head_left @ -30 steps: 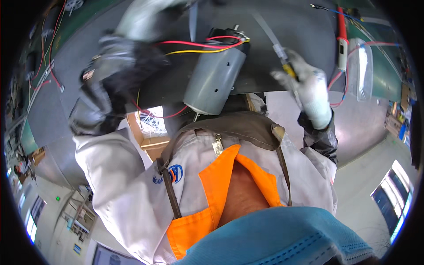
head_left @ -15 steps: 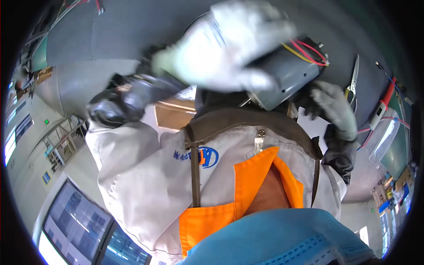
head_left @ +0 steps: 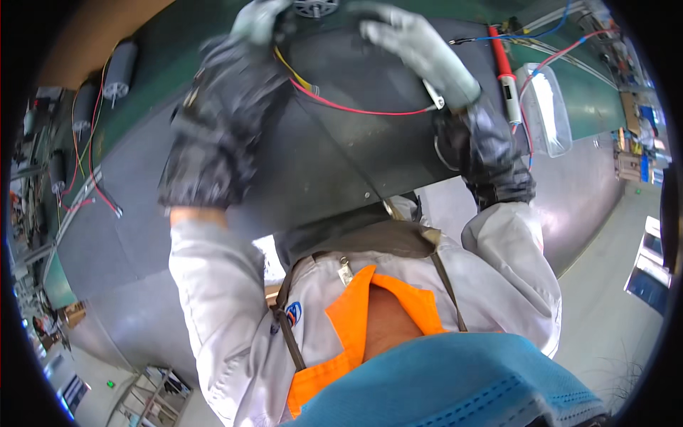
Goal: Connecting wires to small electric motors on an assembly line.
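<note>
At the top edge shows the round, slotted grey end of what looks like a motor [head_left: 316, 7], the rest of it cut off. My left hand [head_left: 260, 21], in a white glove with a dark palm, is just left of it. Its fingers are partly hidden, so I cannot tell whether they touch it. My right hand [head_left: 423, 57], gloved alike, hovers right of the motor end with fingers spread and nothing held. From beside my left forearm a yellow wire [head_left: 293, 70] and a red wire [head_left: 356, 110] trail over the dark mat, the red one reaching a pale piece below my right hand.
A red-and-white pen-shaped tool [head_left: 504, 71] lies right of my right hand, beside a clear plastic box [head_left: 551, 114]. Several dark cylindrical motors [head_left: 121, 67] with wires are at the far left. The dark mat [head_left: 313, 160] covers the bench up to its near edge.
The grey motor that was close to my chest is no longer there; a round motor end now shows at the top. Both hands have moved farther out, and the view has shifted.
</note>
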